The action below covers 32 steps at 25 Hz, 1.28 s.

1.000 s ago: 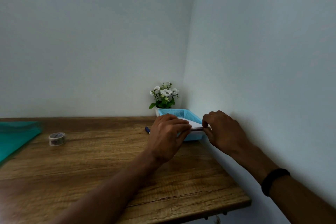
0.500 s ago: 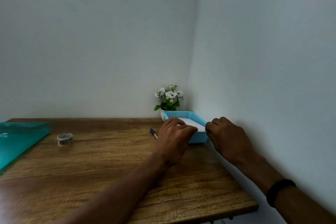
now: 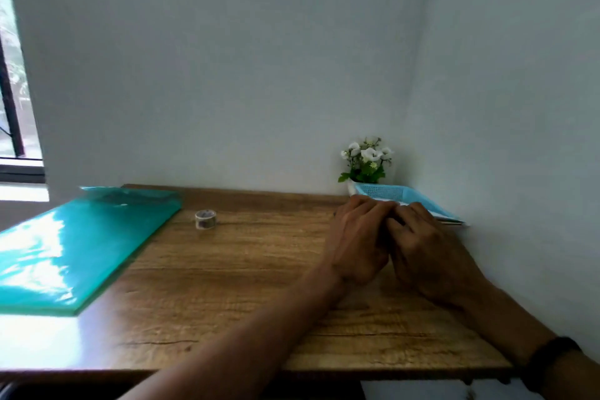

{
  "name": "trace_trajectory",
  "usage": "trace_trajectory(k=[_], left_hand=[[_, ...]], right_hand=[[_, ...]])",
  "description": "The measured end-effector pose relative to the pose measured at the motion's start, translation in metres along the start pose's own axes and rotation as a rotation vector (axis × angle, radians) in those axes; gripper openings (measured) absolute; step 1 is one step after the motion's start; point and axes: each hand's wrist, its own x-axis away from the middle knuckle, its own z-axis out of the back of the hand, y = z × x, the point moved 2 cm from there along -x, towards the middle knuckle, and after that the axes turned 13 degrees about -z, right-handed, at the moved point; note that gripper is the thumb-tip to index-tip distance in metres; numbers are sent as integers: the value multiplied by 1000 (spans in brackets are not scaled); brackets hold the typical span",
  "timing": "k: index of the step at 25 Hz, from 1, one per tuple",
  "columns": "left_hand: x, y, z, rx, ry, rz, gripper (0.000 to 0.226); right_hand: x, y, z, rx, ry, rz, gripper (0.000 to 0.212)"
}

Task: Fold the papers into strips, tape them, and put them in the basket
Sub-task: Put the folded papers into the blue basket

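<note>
Both hands sit together at the far right part of the brown wood-grain tabletop (image 3: 246,273), knuckles up and fingers curled under. The left hand (image 3: 358,239) and the right hand (image 3: 422,250) touch each other at the fingertips, directly in front of the shallow light-blue plastic mesh basket (image 3: 418,197) that stands in the far right corner against the wall. White paper (image 3: 386,203) shows as a thin pale sliver just beyond the knuckles, at the basket's near rim; whether the fingers are pinching it or merely resting over it cannot be told, since the hands hide their own grip.

What matters for the coming move is that the paper lies straight ahead of both hands, toward the far edge, and the basket runs with its long side slanting along the right wall. Neither hand is clearly nearer; the right one lies closer to the wall side of the basket, the left closer to its open tabletop side.

Well apart to the left, near the far edge, stands a small roll of patterned tape (image 3: 205,219), with the left hand the nearer of the two. A glossy teal plastic folder (image 3: 74,247) lies across the far left corner and left edge. A little pot of white artificial flowers (image 3: 367,159) stands just behind the basket.
</note>
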Motion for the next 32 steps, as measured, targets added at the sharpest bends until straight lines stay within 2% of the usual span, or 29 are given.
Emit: trace_trajectory(k=[4, 7, 9, 11, 13, 15, 21, 25, 28, 32], left_hand=[[41, -22, 56, -137, -52, 102, 48], [70, -44, 108, -369, -90, 277, 52], [90, -71, 143, -465, -141, 461, 65], [110, -99, 173, -437, -172, 678, 73], [125, -123, 187, -348, -162, 791, 65], [133, -141, 189, -318, -147, 805, 60], [100, -155, 151, -232, -92, 738, 66], [72, -151, 94, -198, -103, 709, 46], [51, -156, 58, -171, -151, 685, 28], [25, -174, 17, -152, -144, 632, 24]], right_hand=[[-22, -58, -25, -165, -136, 60, 44], [-41, -82, -43, -108, -297, -166, 43], [-52, -85, -48, -21, -360, -330, 34], [-60, -78, -54, 72, -412, -384, 30], [-63, -70, -60, 125, -479, -406, 33], [-61, -66, -65, 172, -518, -408, 37], [-60, -57, -80, 177, -486, -357, 36], [-70, -57, -93, 155, -465, -348, 42], [-80, -55, -107, 137, -485, -389, 34], [-94, -50, -135, 168, -466, -416, 33]])
